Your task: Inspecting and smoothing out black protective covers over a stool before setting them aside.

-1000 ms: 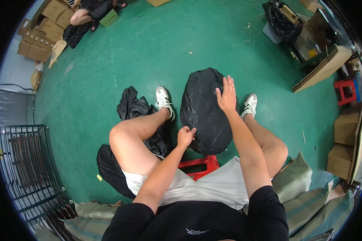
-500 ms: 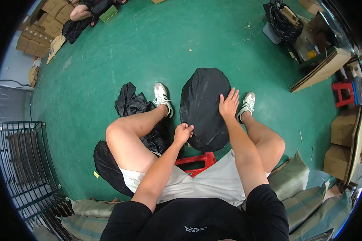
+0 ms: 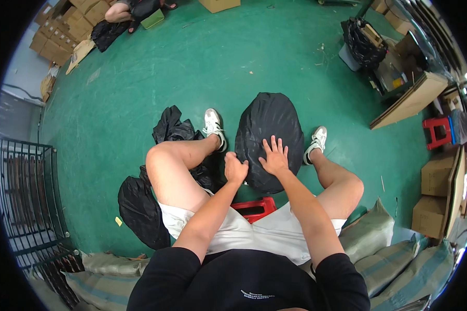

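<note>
A full black plastic bag [image 3: 271, 124] stands on the green floor between my feet. My right hand [image 3: 275, 157] lies flat on its near side with the fingers spread. My left hand [image 3: 235, 169] is closed in a fist on the bag's near left edge, pinching the plastic. I sit on a low red stool [image 3: 254, 207], knees apart, in white shoes.
Loose black bags [image 3: 174, 127] lie left of my left leg, another black bag [image 3: 140, 210] by my hip. Grey sacks [image 3: 379, 243] sit to my right and behind. A metal cage [image 3: 15, 197] is left. Cardboard boxes [image 3: 436, 192] stand right; a person sits far back left.
My right hand has slid down the bag from its top toward me. The left hand has stayed gripping the near edge.
</note>
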### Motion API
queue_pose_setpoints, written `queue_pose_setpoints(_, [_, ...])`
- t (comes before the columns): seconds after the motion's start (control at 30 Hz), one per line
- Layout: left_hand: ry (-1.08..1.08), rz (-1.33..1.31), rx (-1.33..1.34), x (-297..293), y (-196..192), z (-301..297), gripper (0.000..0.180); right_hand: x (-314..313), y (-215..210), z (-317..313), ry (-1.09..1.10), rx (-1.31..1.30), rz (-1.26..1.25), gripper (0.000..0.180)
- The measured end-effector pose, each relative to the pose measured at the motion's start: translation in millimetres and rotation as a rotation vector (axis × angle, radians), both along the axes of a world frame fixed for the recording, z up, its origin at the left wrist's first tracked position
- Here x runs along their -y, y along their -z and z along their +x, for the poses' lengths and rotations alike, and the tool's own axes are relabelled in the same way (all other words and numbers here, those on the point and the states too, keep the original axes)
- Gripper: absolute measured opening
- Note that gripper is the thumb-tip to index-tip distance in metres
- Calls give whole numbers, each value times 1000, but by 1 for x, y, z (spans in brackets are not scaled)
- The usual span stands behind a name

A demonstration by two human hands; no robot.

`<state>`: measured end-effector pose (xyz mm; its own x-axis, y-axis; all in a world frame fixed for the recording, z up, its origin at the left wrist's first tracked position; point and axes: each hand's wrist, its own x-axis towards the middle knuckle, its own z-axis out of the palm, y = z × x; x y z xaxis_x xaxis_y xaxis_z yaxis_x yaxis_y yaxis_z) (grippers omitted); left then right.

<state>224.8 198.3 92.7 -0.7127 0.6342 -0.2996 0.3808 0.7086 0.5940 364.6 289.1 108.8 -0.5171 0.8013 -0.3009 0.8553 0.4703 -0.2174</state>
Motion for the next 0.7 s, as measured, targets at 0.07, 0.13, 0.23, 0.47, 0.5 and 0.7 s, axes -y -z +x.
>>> queue_pose_setpoints(0.07, [314, 153, -248, -3, -16, 3, 68, -17, -10, 13, -82, 14, -128, 71])
queue_pose_setpoints(0.13, [685, 169, -462, -7, -23, 4, 79, -37, -24, 33, -246, -92, -408, 63])
queue_pose_setpoints(0.23, [785, -246, -339, 10, -22, 0, 84, -43, -87, 33, -274, -165, -703, 57])
queue_pose_setpoints(0.47, [772, 41, 256, 5, -134, -16, 46, -87, -115, 170, 320, -462, -379, 40])
queue_pose_setpoints(0.5, [684, 343, 326, 14, -139, -23, 38, -93, -113, 170, 421, -498, -436, 39])
queue_pose_setpoints(0.7, [31, 1043, -9, 80, -236, -127, 13, -75, -128, 130, 250, -662, -532, 35])
